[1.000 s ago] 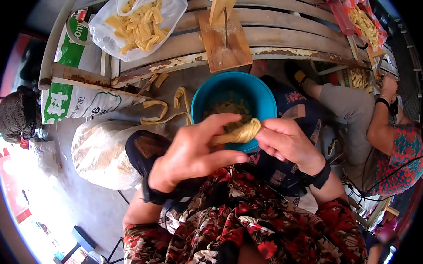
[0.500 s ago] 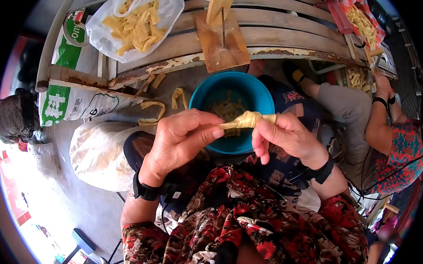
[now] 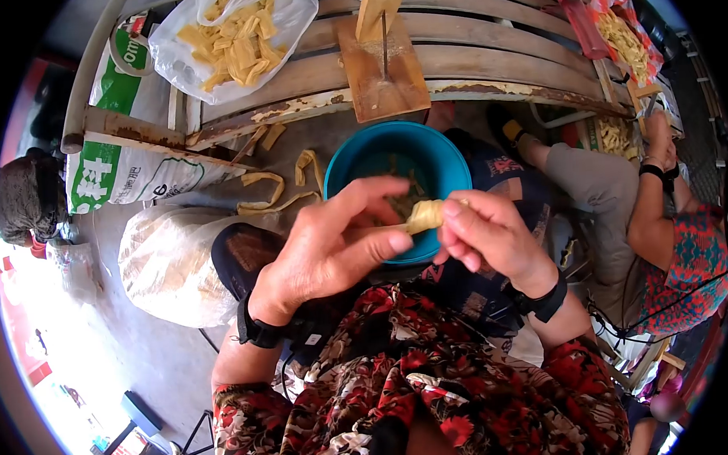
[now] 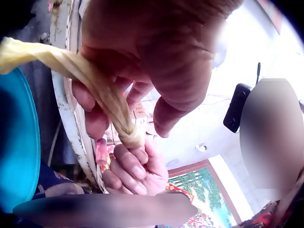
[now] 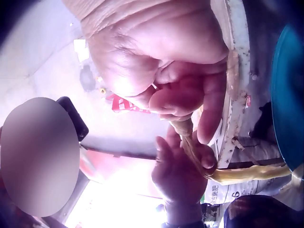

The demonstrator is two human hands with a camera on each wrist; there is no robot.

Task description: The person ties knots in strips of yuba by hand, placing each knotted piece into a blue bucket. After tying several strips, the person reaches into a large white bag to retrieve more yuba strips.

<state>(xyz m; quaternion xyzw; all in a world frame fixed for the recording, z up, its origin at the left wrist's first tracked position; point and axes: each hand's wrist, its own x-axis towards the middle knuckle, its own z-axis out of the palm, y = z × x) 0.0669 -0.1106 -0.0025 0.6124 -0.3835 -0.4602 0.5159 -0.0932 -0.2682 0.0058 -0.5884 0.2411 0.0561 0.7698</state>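
Note:
A soft pale yellow strip (image 3: 424, 217), wound into a knot-like roll at one end, is stretched between both hands over a teal bucket (image 3: 456, 164). My right hand (image 3: 496, 235) pinches the rolled end between thumb and curled fingers. Along my left hand (image 3: 317, 249) the strip (image 4: 97, 88) runs across the fingers, while the thumb stands apart from it and the fingers are loosely spread. The strip's long tail (image 5: 251, 175) trails toward the bucket in the right wrist view. Short yellowish pieces lie in the bucket's bottom.
A slatted bench (image 3: 486, 63) stands ahead, bearing a wooden board (image 3: 383, 94) with an upright rod and a white plastic bag (image 3: 169, 54) of yellow folded pieces. Loose strips (image 3: 270, 183) lie beside the bucket. A clear plastic sack (image 3: 169, 270) is at left; another person (image 3: 677, 241) sits at right.
The left hand has gone from pinching the strip to loosely spread fingers, with the thumb away from the index finger. The right hand keeps its pinch on the rolled end, which has shifted slightly.

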